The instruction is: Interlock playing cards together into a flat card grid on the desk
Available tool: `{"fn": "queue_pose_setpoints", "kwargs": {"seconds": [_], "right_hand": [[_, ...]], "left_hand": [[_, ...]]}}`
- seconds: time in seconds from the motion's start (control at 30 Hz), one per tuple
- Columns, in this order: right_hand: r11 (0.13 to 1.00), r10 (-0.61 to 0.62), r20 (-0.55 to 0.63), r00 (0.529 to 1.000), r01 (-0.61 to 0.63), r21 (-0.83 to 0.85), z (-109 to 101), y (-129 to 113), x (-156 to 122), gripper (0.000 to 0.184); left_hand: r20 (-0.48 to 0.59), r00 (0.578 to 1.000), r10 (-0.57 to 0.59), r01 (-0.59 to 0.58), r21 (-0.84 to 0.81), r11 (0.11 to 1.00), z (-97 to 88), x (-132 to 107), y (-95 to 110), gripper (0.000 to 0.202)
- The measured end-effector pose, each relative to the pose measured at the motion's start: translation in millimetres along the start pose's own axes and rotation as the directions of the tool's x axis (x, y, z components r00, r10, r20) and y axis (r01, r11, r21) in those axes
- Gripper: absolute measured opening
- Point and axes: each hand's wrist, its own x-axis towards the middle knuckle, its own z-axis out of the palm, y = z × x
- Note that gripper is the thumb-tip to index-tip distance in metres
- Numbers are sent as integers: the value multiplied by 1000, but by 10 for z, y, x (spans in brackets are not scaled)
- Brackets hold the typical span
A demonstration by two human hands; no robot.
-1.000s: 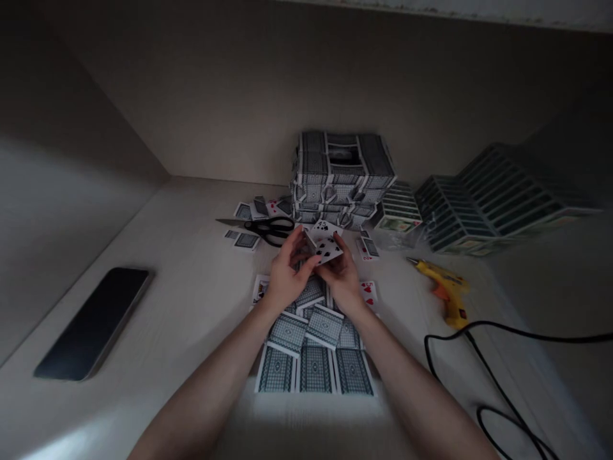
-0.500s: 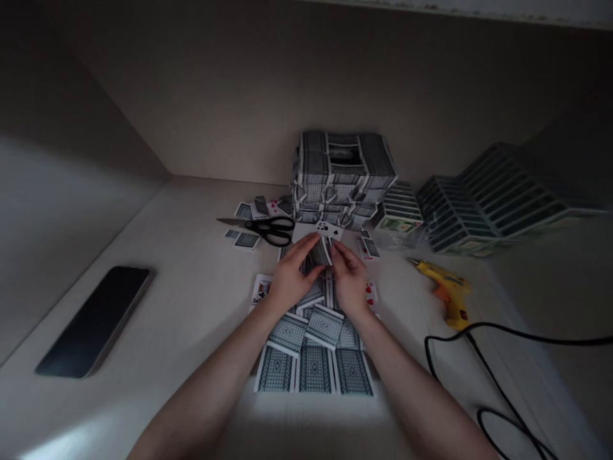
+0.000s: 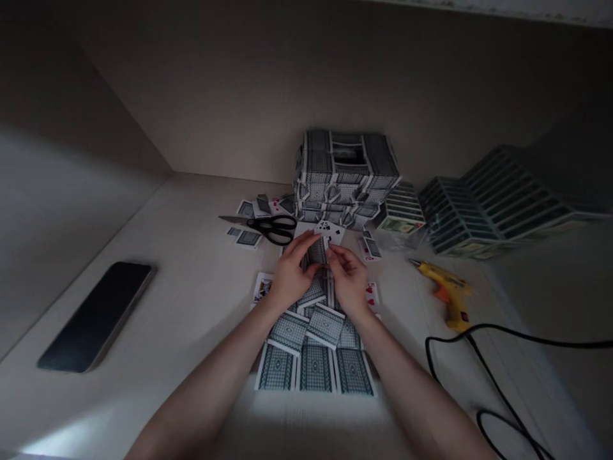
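Between my two hands is a playing card (image 3: pixel 316 251) with a patterned dark back, held up above the other cards. My left hand (image 3: pixel 291 271) grips its left side with thumb and fingers. At its right edge, my right hand (image 3: pixel 348 276) pinches with closed fingers. Below my wrists lie several loose cards (image 3: pixel 324 324), overlapping, backs up, and a row of cards (image 3: pixel 315 369) sits nearest to me. Just beyond my fingers, a few face-up spade cards (image 3: pixel 335 231) lie on a white surface. A five of hearts (image 3: pixel 371 294) shows beside my right hand, a court card (image 3: pixel 263 287) beside my left.
Behind stands a box-like structure of folded cards (image 3: pixel 347 179). Black scissors (image 3: pixel 272 228) rest on cut card pieces (image 3: pixel 248 238) to the left. A phone (image 3: pixel 96 316) lies farther left. Right are a yellow glue gun (image 3: pixel 449 291), its black cable (image 3: pixel 527 342) and stacked card boxes (image 3: pixel 507 198).
The card between my hands has turned so that more of its patterned back faces me. My right fingers have shifted slightly at its edge. The whole view has moved a little.
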Motion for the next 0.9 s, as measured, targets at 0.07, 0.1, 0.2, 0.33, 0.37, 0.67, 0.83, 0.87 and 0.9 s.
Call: {"fn": "queue_pose_setpoints", "kwargs": {"seconds": [0.07, 0.1, 0.2, 0.33, 0.37, 0.67, 0.83, 0.87, 0.9], "right_hand": [[999, 37, 31, 999, -38, 34, -16, 13, 20, 28], [997, 57, 50, 997, -59, 56, -28, 22, 33, 28], [986, 102, 99, 990, -114, 122, -64, 55, 77, 27], [980, 118, 151, 981, -139, 140, -98, 85, 126, 26], [982, 115, 158, 981, -137, 132, -102, 84, 132, 26], [983, 137, 287, 948, -95, -154, -95, -78, 62, 38], [984, 154, 310, 938, -115, -138, -93, -112, 45, 41], [984, 151, 311, 938, -113, -138, -95, -113, 45, 40], [984, 148, 312, 939, -110, -139, -97, -114, 46, 39]], "left_hand": [[3, 1000, -6, 6, -30, 1000, 1, 1, -16, 56], [5, 1000, -5, 5, -43, 999, 2, 1, -27, 56], [18, 1000, 8, -7, -79, 997, -1, 3, -67, 56], [36, 999, 35, -30, -135, 990, -4, 3, -105, 58], [34, 999, 37, -32, -147, 989, -2, 0, -107, 59], [37, 998, 54, -49, -133, 990, 13, -19, -69, 64], [53, 996, 69, -61, -131, 990, -4, -4, -65, 64], [51, 996, 68, -61, -132, 989, -4, -4, -66, 64], [46, 997, 68, -61, -136, 989, -4, -5, -67, 64]]}}
